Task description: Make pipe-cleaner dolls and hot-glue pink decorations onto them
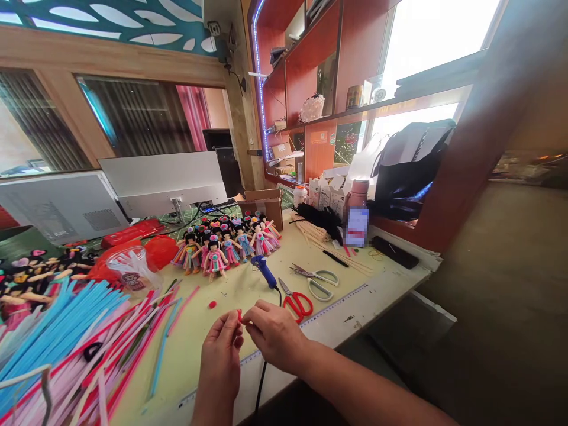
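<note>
My left hand [222,343] is closed in a pinch around a small red piece of pipe cleaner [240,316]. From the other side, the fingertips of my right hand [276,334] meet the same piece and pinch it. Most of it is hidden by the fingers. A small red fuzzy ball [212,305] lies on the table just beyond my left hand. Past my right hand are red-handled scissors [298,302], a blue glue gun [265,272] with its cord, and white-handled scissors [317,280]. A ruler [337,303] runs along the table's front edge, partly under my hands.
Loose pipe cleaners [89,337] in blue, pink and red cover the left side. Several small dolls [228,245] stand at the back. Wooden sticks [313,231], a pink bottle [357,213] and a black phone-like object [394,251] lie or stand at the right.
</note>
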### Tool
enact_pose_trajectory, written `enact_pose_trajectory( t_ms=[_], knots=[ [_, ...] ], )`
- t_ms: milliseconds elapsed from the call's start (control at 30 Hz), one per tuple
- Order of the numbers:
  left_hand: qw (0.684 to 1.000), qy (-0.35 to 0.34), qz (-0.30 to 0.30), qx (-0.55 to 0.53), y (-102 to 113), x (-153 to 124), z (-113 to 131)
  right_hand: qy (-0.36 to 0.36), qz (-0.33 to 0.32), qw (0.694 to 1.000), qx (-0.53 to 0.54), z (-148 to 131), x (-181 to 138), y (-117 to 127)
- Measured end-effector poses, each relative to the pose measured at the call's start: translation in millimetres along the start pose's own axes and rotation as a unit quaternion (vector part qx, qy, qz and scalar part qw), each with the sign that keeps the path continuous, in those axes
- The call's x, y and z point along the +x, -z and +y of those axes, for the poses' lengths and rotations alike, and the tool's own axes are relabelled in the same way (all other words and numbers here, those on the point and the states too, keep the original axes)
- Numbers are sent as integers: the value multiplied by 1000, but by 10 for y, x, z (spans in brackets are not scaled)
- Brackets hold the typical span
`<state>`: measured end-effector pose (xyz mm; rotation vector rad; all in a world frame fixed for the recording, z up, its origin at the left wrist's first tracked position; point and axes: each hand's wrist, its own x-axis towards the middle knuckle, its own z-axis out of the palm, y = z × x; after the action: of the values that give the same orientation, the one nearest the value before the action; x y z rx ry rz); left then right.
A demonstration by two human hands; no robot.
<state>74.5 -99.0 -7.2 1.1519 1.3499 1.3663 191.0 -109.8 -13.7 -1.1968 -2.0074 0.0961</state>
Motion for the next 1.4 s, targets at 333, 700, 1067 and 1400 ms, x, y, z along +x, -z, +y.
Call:
enact_pose_trajectory(
  t_ms=[333, 700, 1067, 1400],
  knots=[
    [967, 27, -211, 140, 311, 70, 152, 108, -153, 971, -151, 181, 98, 452],
    [932, 17, -289, 220, 275, 67, 213, 180, -212, 941, -194, 177, 190, 517],
    [956, 20, -246, 160, 272, 82, 103, 134, -170, 959, -182, 155, 111, 572],
    [995, 40, -95, 5, 120, 45, -85, 22, -35, 990, -134, 102, -97, 198]
  ],
)
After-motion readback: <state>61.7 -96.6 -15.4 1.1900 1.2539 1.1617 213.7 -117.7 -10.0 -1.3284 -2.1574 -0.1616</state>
